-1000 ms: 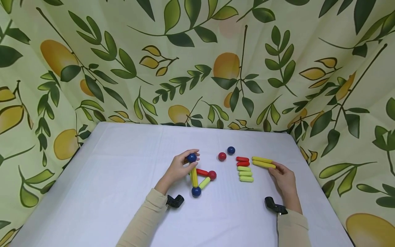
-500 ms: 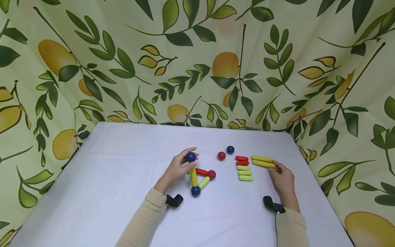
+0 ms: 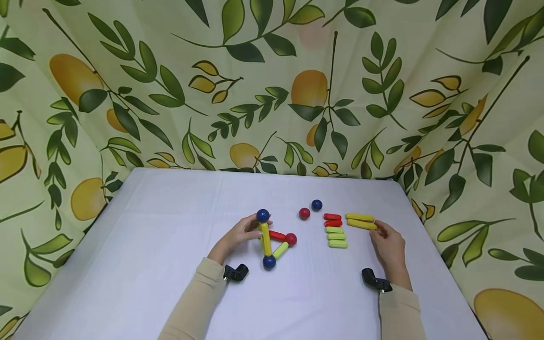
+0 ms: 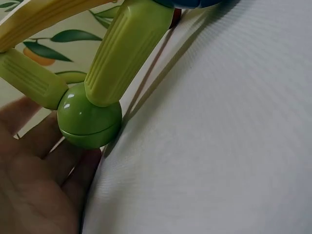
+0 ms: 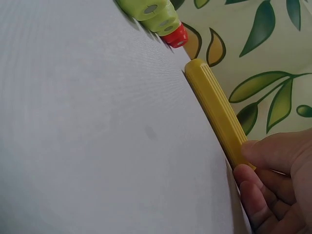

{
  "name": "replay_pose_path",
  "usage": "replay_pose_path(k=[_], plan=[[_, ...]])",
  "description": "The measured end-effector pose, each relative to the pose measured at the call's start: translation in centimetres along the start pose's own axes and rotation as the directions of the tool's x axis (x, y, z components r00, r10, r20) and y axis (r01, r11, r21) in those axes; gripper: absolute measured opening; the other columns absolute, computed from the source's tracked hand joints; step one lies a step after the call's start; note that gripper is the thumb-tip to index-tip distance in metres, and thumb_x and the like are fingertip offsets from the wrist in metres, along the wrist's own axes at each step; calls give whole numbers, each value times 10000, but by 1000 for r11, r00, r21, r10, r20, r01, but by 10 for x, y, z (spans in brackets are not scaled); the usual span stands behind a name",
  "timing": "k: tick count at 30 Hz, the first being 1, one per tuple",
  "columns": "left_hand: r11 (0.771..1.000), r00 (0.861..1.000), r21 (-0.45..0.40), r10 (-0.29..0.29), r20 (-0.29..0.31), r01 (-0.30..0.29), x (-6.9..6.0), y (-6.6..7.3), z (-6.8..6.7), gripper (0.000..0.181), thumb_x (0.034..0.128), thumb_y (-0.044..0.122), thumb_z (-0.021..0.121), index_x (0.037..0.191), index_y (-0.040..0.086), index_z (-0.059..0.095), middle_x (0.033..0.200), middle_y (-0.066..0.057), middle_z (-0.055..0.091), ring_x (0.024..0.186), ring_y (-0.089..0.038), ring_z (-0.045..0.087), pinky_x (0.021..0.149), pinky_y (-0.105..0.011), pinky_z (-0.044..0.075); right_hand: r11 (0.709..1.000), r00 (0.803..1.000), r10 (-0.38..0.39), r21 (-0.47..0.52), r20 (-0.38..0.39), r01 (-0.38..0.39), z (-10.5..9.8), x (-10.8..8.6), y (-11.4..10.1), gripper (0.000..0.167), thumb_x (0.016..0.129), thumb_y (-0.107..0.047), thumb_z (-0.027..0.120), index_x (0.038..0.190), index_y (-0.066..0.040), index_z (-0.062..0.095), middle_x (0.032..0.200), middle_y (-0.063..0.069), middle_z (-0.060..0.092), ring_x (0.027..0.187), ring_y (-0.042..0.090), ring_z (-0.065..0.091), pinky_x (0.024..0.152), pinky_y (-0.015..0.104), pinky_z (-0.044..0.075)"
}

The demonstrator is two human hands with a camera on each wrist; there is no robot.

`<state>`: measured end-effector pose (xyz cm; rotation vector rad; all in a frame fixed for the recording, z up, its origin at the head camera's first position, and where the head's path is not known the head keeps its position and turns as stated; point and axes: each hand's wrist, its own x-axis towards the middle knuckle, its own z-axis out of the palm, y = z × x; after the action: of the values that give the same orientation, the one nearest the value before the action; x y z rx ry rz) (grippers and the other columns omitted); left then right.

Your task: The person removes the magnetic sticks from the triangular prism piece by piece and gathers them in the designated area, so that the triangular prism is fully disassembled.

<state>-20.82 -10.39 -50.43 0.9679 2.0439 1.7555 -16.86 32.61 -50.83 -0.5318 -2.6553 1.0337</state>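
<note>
Now, L hand (image 3: 240, 234) is at the left side of the built frame (image 3: 266, 243), thumb out toward the yellow bar, fingers reaching round behind. L wrist cam: fingers loose, gaps btwn them, right up by a green ball (image 4: 89, 117) w/ two lime bars fixed in it; touching or just short, can't tell.

Frame's abt mid-table, on the white cloth (image 3: 170, 283): upper blue ball (image 3: 262, 216), yellow bar running down to a lower blue ball (image 3: 269, 262), lime bar (image 3: 281, 250) across to a red ball (image 3: 291, 239), then a red bar (image 3: 277, 235) going back behind the yellow.

Over to R hand (image 3: 388, 243): thumb & fingertips pinching the near end of a loose yellow stick (image 3: 361, 224), w/ a 2nd yellow stick (image 3: 360, 217) lying just beyond, almost parallel. Left of those, a neat column: two red sticks (image 3: 333, 223) on the far side, three lime sticks (image 3: 337, 244) nearer. Farther back, btwn frame & column, spare red ball (image 3: 304, 214) & spare blue ball (image 3: 316, 205), close but apart. Leafy fruit-print curtain (image 3: 255, 113) behind it all.
</note>
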Motion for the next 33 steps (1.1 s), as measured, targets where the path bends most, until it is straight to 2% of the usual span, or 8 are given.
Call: replay_pose_path(k=[4,6,10,14,19,24,28,33], plan=[[999,999,-3,-38,18,38,1,-1,1,596,826,76,561,1381,-69,399,1317,-257,536,1292,-399,432,1144,-521,262,1000,1000,5,16,-2,-5,-1,1,-1,408,922,-152,569,1309,-21,548,1094,197,642,940,252,570,671,194,420],[998,998,21,-55,18,55,1,-1,3,603,807,51,564,1375,-73,407,1322,-250,536,1294,-391,434,1139,-549,257,999,1000,18,31,-7,-18,-2,1,-1,416,923,-154,560,1316,-19,539,1152,203,634,980,279,584,717,245,447],[988,992,83,-127,-14,128,3,-3,7,550,823,18,576,1357,-41,456,1324,-188,561,1289,-335,462,1131,-522,293,997,998,52,54,-37,-50,-4,0,-3,422,929,-169,540,1326,-25,529,1229,200,609,1034,304,589,776,315,467],[969,975,115,-210,-73,218,5,-3,11,497,845,10,577,1337,12,505,1301,-113,598,1270,-278,490,1119,-479,334,996,995,57,77,-85,-50,-6,-2,-10,404,938,-185,523,1316,-44,542,1229,166,613,1001,254,582,712,174,438],[951,952,127,-260,-162,282,8,-2,18,447,865,6,568,1306,79,556,1246,-57,638,1221,-246,521,1099,-480,361,989,994,-46,132,-103,60,-5,-8,-33,357,929,-146,554,1264,-25,577,1191,182,629,978,270,590,653,37,375],[939,927,110,-293,-236,325,9,-2,24,428,845,-2,578,1256,117,598,1193,-38,666,1171,-235,539,1079,-490,378,965,986,-159,204,-56,168,3,-16,-59,327,911,-115,602,1223,-15,594,1182,180,635,1006,249,595,711,-3,388],[939,916,95,-297,-269,332,9,-3,26,425,835,-8,582,1243,110,602,1194,-61,664,1147,-246,545,1054,-504,394,940,971,-236,260,32,220,15,-24,-75,338,914,-152,620,1228,-30,592,1198,159,631,1029,196,597,772,3,423],[931,912,123,-299,-280,343,10,-2,28,402,835,9,587,1218,127,614,1184,-49,665,1073,-216,554,999,-463,432,905,926,-333,337,180,260,36,-37,-96,310,910,-130,628,1208,-48,607,1193,136,639,1057,219,611,845,93,491]])
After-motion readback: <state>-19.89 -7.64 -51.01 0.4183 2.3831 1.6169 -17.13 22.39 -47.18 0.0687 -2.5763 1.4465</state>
